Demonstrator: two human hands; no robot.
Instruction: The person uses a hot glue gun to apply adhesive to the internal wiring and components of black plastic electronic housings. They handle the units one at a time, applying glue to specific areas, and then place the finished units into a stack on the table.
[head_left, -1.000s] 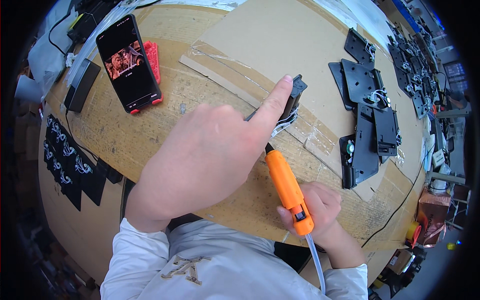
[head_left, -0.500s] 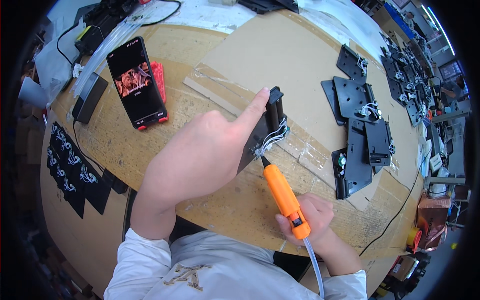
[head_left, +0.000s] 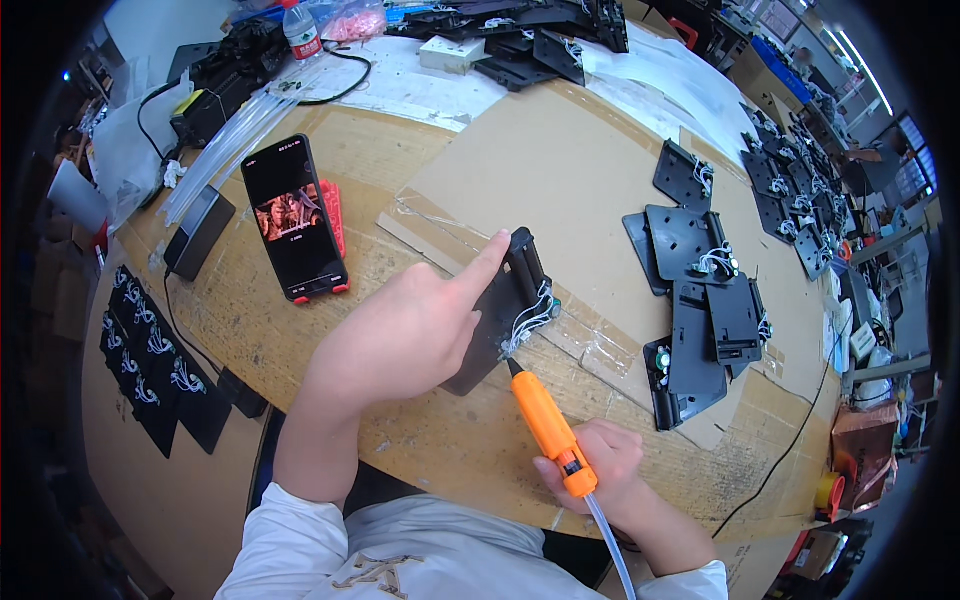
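My left hand (head_left: 400, 335) grips a black plastic panel (head_left: 482, 345), its index finger stretched along to the far end of the panel's raised tube-like side. Its other fingers are curled, and partly hidden. Thin white wires (head_left: 527, 322) and a small green round part (head_left: 554, 308) sit along the panel's right side. In my right hand (head_left: 603, 457) is an orange hot glue gun (head_left: 545, 425), closed in the fingers, with a clear glue stick (head_left: 612, 545) trailing from its back end. The gun's dark nozzle points at the wires' near end; whether it touches them I cannot tell.
Several similar black panels with wires (head_left: 690, 240) lie to the right on a cardboard sheet (head_left: 560, 160). A phone (head_left: 293, 220) leans on a red stand at the left. Wired black pieces (head_left: 150, 360) lie at far left. A bottle (head_left: 300, 30) stands at the back.
The view has tilted up, so the table's back with the bottle and more panels shows. The glue gun's nozzle stays by the wires, and both hands keep their hold.
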